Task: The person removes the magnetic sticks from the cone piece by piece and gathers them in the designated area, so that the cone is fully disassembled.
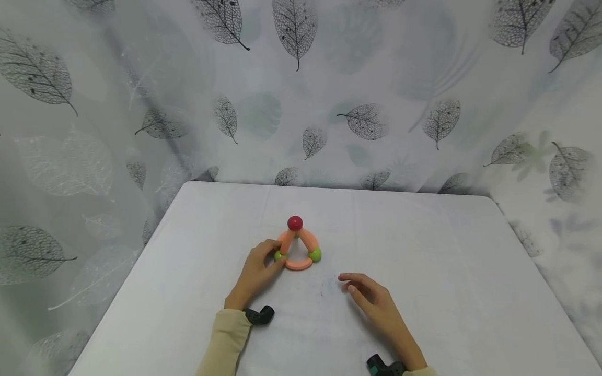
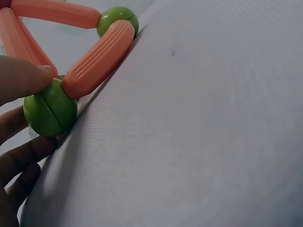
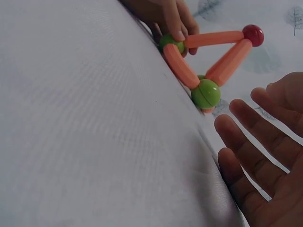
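Left hand [image 1: 256, 268]: thumb and fingers pinching near-left green ball [image 2: 49, 112]. Right hand [image 1: 375, 303]: fingers loose, holding nothing. Pyramid frame [image 1: 299, 266]: centre of white table [image 1: 423, 250], orange rods [image 1: 308, 239] joined, red ball [image 1: 294, 223] topmost; seemingly complete, remaining work untellable.

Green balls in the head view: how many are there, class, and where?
3: the left green ball, held by the left hand; the right green ball, at front right; the rear green ball, partly hidden behind the orange rods.
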`<state>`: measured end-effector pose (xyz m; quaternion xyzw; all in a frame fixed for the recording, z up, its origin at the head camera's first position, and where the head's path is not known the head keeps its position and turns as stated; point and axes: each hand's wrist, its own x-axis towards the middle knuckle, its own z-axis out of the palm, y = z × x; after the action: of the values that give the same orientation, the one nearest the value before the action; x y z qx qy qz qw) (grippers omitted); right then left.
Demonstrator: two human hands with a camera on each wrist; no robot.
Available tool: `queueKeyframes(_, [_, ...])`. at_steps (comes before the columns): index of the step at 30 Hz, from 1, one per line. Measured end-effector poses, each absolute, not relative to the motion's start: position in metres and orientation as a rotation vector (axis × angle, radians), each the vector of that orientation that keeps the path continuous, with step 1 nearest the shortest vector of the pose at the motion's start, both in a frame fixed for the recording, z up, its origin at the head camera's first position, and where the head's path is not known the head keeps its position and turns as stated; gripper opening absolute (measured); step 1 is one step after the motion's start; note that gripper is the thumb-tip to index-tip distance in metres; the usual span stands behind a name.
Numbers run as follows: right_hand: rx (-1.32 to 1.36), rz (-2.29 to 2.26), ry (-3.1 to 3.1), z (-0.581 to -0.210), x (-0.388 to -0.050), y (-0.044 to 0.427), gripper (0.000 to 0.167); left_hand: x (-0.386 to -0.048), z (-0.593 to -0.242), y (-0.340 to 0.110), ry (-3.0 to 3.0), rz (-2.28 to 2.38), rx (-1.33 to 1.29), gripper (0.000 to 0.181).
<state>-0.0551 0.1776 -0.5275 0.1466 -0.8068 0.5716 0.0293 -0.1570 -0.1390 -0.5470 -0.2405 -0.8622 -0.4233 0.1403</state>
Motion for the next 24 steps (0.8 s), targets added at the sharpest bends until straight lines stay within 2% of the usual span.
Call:
queueKeyframes(11, [0.459,1.671,-2.523,-0.524,-0.058,0.178,0.026,-0.155,-0.544,-0.137,-2.47,-1.276,-0.738,0.031])
queueKeyframes(24, [0.545,1.475,-2.591,-0.484,-0.084,0.18,0.029,-0.15,-0.542,-0.126,-2.487,-1.328,-0.785,0.029])
